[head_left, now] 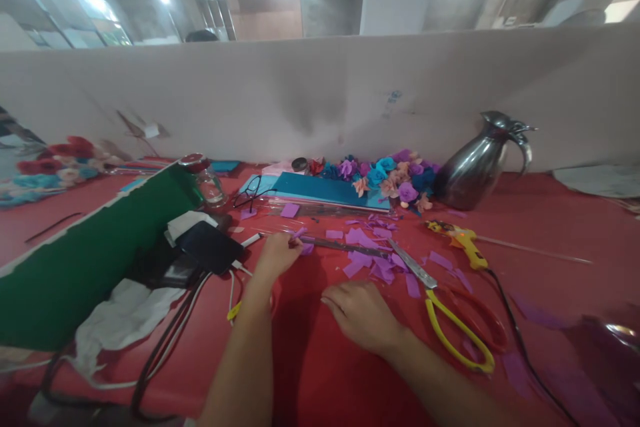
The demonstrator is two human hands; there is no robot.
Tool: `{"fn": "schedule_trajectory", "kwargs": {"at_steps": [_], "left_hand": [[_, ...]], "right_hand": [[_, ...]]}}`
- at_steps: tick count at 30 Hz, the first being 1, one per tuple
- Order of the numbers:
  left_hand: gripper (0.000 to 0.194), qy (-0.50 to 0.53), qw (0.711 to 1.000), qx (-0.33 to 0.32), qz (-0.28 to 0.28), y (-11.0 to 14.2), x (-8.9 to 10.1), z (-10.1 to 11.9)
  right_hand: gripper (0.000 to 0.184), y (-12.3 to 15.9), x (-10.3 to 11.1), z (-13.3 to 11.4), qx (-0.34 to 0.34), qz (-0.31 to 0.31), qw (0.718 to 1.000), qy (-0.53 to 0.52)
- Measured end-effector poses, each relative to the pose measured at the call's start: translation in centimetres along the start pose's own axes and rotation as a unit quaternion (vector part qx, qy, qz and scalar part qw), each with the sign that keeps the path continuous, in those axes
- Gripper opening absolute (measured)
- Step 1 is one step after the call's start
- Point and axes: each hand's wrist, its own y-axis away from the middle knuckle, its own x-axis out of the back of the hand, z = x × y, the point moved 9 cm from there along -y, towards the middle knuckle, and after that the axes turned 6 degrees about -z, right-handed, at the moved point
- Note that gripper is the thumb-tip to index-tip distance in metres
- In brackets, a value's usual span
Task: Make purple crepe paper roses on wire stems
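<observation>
My left hand (280, 255) is closed in a pinch, with a small purple crepe paper piece (299, 232) at its fingertips. It is close to the left end of a thin dark rod (345, 247) lying on the table. My right hand (364, 315) hovers or rests low to the right, fingers curled in; whatever they might hold is hidden. Purple paper scraps (361, 237) lie scattered beyond it. To its right are large scissors (457, 320) with one yellow and one red handle, blades apart.
A yellow glue gun (467, 247) with a cord lies at right, near a steel jug (477, 163). Paper flowers (395, 177), blue sheets (320, 188) and glasses (254, 192) line the partition. A phone (210, 247), cables and a green board (95, 260) occupy the left.
</observation>
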Motion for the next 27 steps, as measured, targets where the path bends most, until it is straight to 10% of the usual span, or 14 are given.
{"fn": "schedule_trajectory", "kwargs": {"at_steps": [27], "left_hand": [[0.016,-0.024,1.000,-0.009,-0.016,-0.1,-0.9,-0.5]], "right_hand": [[0.040,-5.9,-0.5,0.9,-0.079,0.071,0.994,0.040]]}}
